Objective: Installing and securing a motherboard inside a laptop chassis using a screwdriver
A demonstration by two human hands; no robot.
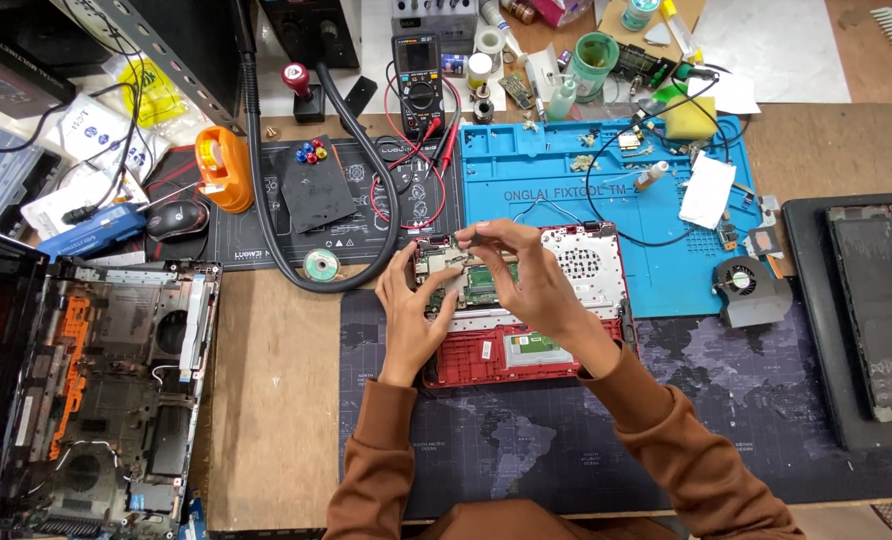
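Observation:
A small opened red laptop base (486,360) lies on a dark map-printed desk mat (526,440), its green circuit board (481,285) and a silver perforated plate (591,265) exposed. My left hand (406,315) rests on the left edge of the board, fingers bent against it. My right hand (526,275) reaches over the board from the right, fingertips pinched on a small metal part (463,241) at the board's top edge. Both sleeves are brown.
A blue silicone work mat (606,185) with a loose fan (744,280), screws and a yellow sponge (690,118) lies behind. A multimeter (418,70), black hose (266,200), mouse (178,220) and orange tool (223,168) sit at left back. Another gutted laptop (106,390) lies left, a black case (866,320) right.

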